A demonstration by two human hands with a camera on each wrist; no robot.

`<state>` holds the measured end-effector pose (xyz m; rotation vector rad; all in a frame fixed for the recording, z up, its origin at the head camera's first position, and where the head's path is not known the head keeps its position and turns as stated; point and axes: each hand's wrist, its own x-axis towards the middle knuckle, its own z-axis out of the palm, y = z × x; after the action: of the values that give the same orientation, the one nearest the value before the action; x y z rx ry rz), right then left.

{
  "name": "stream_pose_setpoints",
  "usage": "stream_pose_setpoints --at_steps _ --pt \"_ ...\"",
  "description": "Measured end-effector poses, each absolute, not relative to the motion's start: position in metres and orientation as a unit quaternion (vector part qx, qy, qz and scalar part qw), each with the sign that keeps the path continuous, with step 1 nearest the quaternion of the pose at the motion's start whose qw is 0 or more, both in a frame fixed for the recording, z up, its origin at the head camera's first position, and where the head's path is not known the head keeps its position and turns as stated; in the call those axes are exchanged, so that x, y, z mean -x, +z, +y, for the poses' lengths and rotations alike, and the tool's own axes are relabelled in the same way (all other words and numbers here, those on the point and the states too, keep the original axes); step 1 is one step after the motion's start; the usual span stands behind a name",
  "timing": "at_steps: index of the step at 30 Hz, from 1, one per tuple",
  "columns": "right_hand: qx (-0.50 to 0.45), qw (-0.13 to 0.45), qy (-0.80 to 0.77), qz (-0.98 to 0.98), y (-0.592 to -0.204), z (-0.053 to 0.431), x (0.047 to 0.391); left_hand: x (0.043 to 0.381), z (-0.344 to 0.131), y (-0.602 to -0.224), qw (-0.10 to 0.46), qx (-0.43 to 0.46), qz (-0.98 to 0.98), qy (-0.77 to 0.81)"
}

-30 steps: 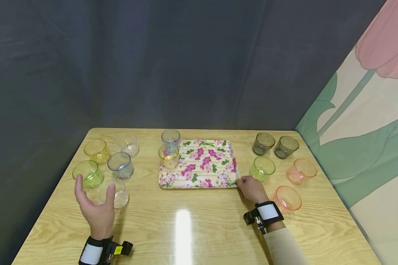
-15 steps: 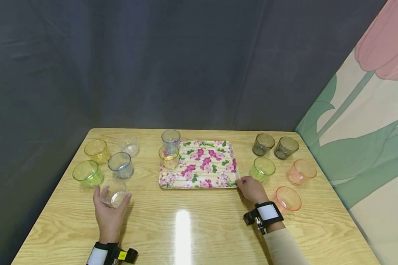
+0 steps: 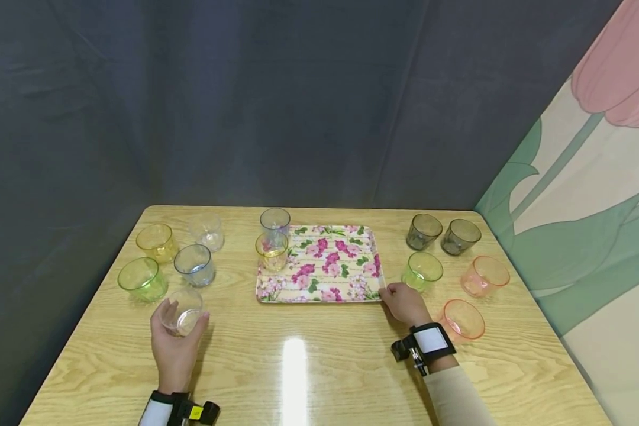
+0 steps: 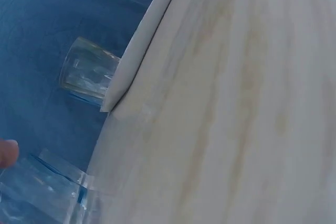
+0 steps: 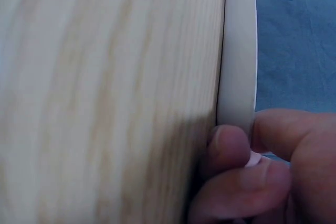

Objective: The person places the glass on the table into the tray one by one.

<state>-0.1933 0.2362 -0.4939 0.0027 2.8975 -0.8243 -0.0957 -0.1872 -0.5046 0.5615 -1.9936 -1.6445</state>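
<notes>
My left hand [image 3: 177, 355] curls round a clear glass [image 3: 183, 312] at the near left of the table, thumb on its right side and fingers on its left. In the left wrist view a fingertip [image 4: 8, 153] shows beside the clear glass [image 4: 47, 190]. At the table's middle lies a floral tray [image 3: 327, 287]. My right hand [image 3: 406, 305] pinches its near right corner; in the right wrist view the fingers [image 5: 231, 150] and thumb hold the pale tray rim [image 5: 239, 51]. On the tray's left part stand a yellow glass [image 3: 271, 255] and, behind it, a bluish glass [image 3: 274, 223].
Around my left hand stand a green glass [image 3: 142, 281], a yellow glass [image 3: 157, 244], a blue glass [image 3: 194, 267] and another clear glass [image 3: 207, 234]. Beyond my right hand are a green glass [image 3: 422, 272], two dark glasses [image 3: 423, 232] and two pink glasses [image 3: 484, 277].
My left hand has moved right and down to the near clear glass, its spread fingers closing round it. My right hand has stayed at the tray corner.
</notes>
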Motion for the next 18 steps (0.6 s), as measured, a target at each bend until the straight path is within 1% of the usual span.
stream_pose_setpoints --at_steps 5,9,13,18 --pt "-0.001 0.071 -0.27 0.96 -0.494 0.236 0.193 0.093 -0.187 -0.498 0.256 -0.19 -0.75 -0.58" --pt "0.0 0.069 -0.273 0.96 -0.493 0.236 0.193 0.091 -0.185 -0.49 0.259 -0.158 -0.745 -0.594" --pt "0.004 0.065 -0.274 0.959 -0.492 0.236 0.193 0.093 -0.179 -0.48 0.246 -0.122 -0.743 -0.611" --pt "0.003 0.06 -0.273 0.96 -0.494 0.236 0.193 0.101 -0.165 -0.463 0.213 -0.061 -0.753 -0.62"
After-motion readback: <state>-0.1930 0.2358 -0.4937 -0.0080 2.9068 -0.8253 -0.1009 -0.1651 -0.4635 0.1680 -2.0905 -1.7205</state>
